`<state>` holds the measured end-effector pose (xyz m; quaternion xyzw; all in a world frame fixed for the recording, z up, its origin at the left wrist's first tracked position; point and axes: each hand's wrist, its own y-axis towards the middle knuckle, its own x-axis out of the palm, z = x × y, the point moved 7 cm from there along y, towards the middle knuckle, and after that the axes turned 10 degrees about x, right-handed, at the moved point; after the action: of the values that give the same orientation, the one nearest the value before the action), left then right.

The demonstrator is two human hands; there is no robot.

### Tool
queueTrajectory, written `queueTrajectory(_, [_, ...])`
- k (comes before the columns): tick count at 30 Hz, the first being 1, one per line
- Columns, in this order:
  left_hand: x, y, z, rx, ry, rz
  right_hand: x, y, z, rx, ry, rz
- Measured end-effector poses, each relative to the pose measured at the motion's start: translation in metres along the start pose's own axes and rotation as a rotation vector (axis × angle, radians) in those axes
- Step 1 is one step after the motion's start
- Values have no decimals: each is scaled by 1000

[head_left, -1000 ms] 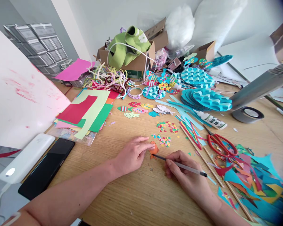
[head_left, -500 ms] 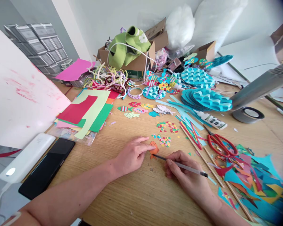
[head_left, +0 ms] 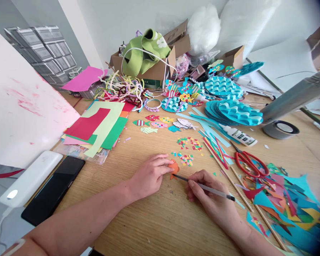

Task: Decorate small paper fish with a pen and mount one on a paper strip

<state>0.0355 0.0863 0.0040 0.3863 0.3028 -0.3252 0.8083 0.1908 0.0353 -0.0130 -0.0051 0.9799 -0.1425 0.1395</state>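
An orange paper fish (head_left: 175,166) lies on the wooden table. My left hand (head_left: 148,176) rests beside it, its outstretched fingertips touching the fish's left edge. In my right hand (head_left: 208,193) is a slim pen (head_left: 219,193) with a dark cap at its back end. The pen's tip meets the fish near its tail. Just beyond the fish are small paper dots (head_left: 186,159) and a pile of tiny coloured paper bits (head_left: 189,143). Several decorated paper fish (head_left: 159,125) lie farther back.
Red-handled scissors (head_left: 252,164), wooden sticks (head_left: 269,227) and paper scraps (head_left: 288,206) lie at right. Behind them are a glue bottle (head_left: 240,136), blue wavy discs (head_left: 240,112) and a steel flask (head_left: 296,96). Coloured paper sheets (head_left: 114,133) and a phone (head_left: 54,190) are at left.
The fingers of my left hand have shifted slightly, drawing together at the fish's upper left edge. My right hand and pen stay almost where they were.
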Motion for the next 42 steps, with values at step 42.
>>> queueTrajectory(42, [1, 1, 3, -16, 33, -41, 1, 1, 3, -36, -2, -36])
